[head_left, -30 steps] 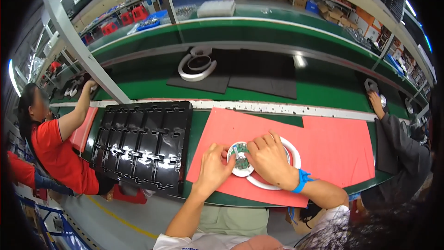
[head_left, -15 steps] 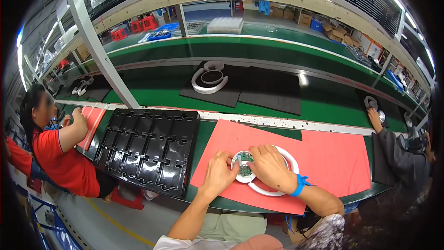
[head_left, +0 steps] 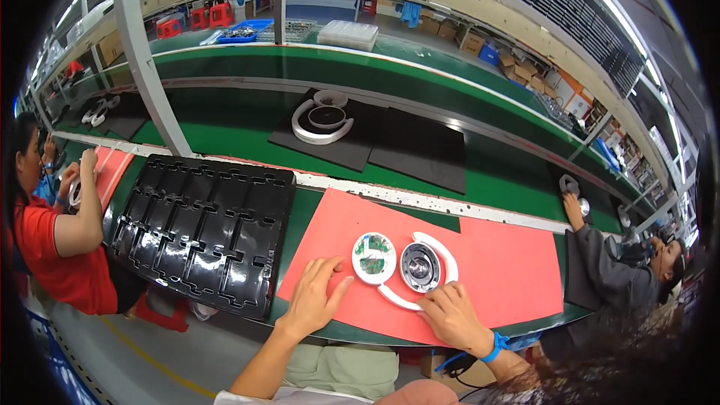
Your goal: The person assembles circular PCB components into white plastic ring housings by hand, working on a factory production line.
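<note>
A round white housing with a green circuit board lies face up on the red mat, joined or touching the end of a white C-shaped ring. Inside the curve of that ring sits a round black part with a silver centre. My left hand is off the housing at its lower left, holding nothing, thumb and fingers apart. Over the ring's lower right side, the curled fingers of my right hand close on its edge. A blue band circles my right wrist.
Left of the red mat lies a black moulded tray. Behind a white ledge, a similar white ring assembly rests on a black mat. People work at both sides: a red sleeve left, a dark sleeve right.
Both hands have come off the circuit-board housing: the left toward the lower left, the right down to the ring's edge. The black round part now shows. My view has shifted and tilted.
</note>
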Demonstrator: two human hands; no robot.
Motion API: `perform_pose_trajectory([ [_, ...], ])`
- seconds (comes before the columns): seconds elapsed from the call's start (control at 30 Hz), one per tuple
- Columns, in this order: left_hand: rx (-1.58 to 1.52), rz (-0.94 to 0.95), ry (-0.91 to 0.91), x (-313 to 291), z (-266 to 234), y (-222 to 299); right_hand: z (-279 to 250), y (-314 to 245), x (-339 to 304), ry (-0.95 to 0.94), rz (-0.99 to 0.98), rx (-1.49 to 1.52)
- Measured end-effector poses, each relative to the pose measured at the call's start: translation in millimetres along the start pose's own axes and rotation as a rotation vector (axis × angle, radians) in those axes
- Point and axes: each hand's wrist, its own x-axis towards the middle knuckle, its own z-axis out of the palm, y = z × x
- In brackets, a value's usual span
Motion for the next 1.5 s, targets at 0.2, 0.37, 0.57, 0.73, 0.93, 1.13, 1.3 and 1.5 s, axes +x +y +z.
perform_pose_trajectory([
  [0.2,0.003,0.063,-0.005,0.2,2.0,0.5,12.5,81.9,60.4,0.134,0.164,-0.054],
  [0.37,0.052,0.105,-0.009,-1.5,3.4,-3.0,42.7,188.4,151.0,0.308,0.212,-0.281],
  [0.57,0.063,0.143,-0.006,-1.1,4.3,-4.0,78.1,257.2,187.5,0.232,0.428,-0.379],
  [0.73,0.078,0.132,-0.039,-2.4,1.9,-3.2,82.6,188.2,243.1,0.296,0.311,-0.254],
  [0.93,0.141,0.023,-0.183,-6.0,-4.0,-0.9,111.3,111.0,348.2,0.294,0.120,0.101],
  [1.13,0.303,0.173,-0.243,0.0,9.2,5.6,143.9,135.8,375.1,0.279,0.310,0.039],
  [1.3,0.285,0.098,-0.196,-2.6,11.7,-1.5,85.6,122.5,318.3,0.241,0.117,0.050],
  [1.5,0.281,0.085,-0.161,-9.7,14.3,4.5,-1.6,65.6,173.3,0.211,-0.055,0.199],
])
